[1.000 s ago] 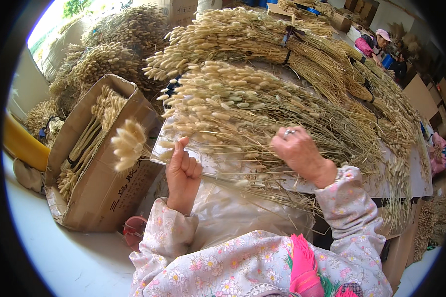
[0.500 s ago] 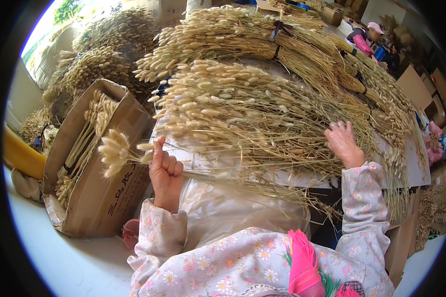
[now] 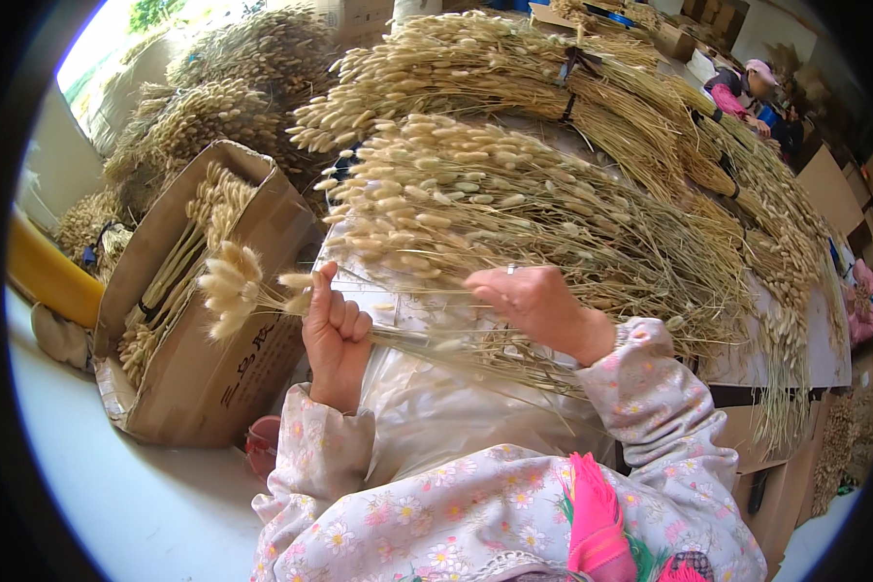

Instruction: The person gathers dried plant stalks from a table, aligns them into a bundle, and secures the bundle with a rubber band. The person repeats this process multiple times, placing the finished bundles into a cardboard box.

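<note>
Clutching a small bunch of pale dried grass stems (image 3: 238, 288), left hand (image 3: 332, 335) stays beside the cardboard box (image 3: 204, 373); right hand (image 3: 533, 303) rests curled on the large unsorted heap (image 3: 514, 209), mostly unpicked.

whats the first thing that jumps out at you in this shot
The heaps of dried, fluffy-headed grass stalks piled on the table fill the upper middle. Next, the left hand grips a small bunch of those stalks, its heads pointing left over an open cardboard box that holds more of them, while the right hand rests on the pile.
</note>
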Demonstrator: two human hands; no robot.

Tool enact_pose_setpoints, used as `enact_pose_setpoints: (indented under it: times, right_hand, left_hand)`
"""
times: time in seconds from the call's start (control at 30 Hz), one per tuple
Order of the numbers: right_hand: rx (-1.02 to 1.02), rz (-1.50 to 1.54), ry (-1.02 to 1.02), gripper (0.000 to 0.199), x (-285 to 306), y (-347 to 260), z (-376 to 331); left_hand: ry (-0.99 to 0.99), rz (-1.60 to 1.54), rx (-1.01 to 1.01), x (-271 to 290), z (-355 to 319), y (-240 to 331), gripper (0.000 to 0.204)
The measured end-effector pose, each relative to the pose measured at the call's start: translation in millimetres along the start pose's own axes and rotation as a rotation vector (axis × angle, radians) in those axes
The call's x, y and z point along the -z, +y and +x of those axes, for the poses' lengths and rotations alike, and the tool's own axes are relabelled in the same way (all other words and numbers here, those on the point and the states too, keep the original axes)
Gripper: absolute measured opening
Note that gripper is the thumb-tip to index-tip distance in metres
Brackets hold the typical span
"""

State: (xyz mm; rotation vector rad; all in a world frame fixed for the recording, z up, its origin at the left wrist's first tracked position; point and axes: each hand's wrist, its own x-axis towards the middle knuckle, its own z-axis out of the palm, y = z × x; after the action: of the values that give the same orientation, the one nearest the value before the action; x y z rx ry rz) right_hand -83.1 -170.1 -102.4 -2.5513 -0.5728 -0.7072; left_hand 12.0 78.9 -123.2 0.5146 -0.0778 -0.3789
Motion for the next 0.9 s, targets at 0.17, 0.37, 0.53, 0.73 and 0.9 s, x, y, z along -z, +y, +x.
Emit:
enact_pose_setpoints:
  times: [0.17, 0.37, 0.53, 0.73, 0.9]
  right_hand:
    - [-0.059, -0.092, -0.071, 0.017, 48.7, 34.9, -33.3]
    - [-0.839, 0.094, -0.337, 0.022, 106.5, 33.6, -44.2]
    - [-0.286, 0.233, -0.16, 0.024, 62.1, -0.2, -15.9]
    - [-0.167, 0.169, -0.147, 0.015, 25.9, -19.0, 6.8]
    - [-0.159, 0.008, -0.173, 0.01, 28.9, -21.8, 3.1]
  left_hand:
    - [-0.025, -0.028, -0.03, 1.7, 4.6, 2.6, 0.024]
    - [0.017, 0.045, -0.011, -0.3, 3.4, -1.6, 0.024]
    - [0.008, 0.053, -0.002, -2.1, 2.7, -4.6, 0.025]
    - [0.013, 0.059, -0.019, -3.8, 1.6, -2.4, 0.025]
    - [0.064, 0.105, 0.005, -8.6, 0.0, -6.6, 0.026]
